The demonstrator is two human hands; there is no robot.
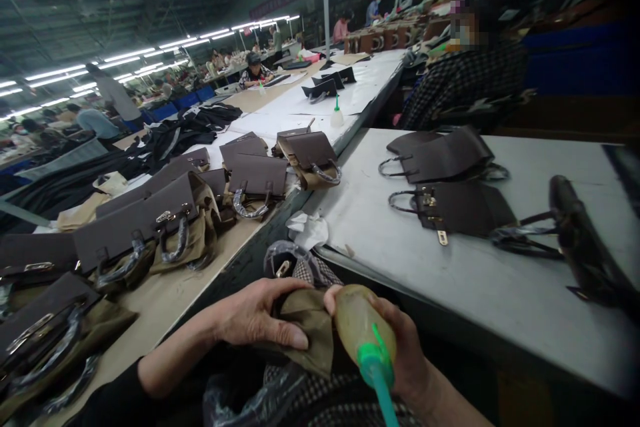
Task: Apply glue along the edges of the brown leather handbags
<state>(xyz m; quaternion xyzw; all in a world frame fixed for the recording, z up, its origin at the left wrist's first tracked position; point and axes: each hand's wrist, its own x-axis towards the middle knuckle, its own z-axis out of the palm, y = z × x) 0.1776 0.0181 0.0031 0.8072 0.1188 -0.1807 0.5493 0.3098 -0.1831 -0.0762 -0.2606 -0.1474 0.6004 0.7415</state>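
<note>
My left hand (255, 313) grips the olive-brown fabric lining (317, 333) of a handbag on my lap, thumb lying over the cloth. Plastic-wrapped handles and a metal clasp (283, 269) show around that bag; most of its body is hidden. In my right hand (407, 343) is a squeeze bottle (363, 313) with yellowish contents. Its green cap and long nozzle (380, 390) point down toward me, away from the lining. The bottle is close beside the cloth's right edge; whether they touch I cannot tell.
Several dark brown handbags (135, 213) with wrapped handles cover the left bench. Brown bag pieces (465, 207) and a dark handled piece (580, 240) lie on the right table. Crumpled white paper (308, 230) sits at its corner. Another bottle (337, 117) stands beyond; a co-worker (460, 80) sits at right.
</note>
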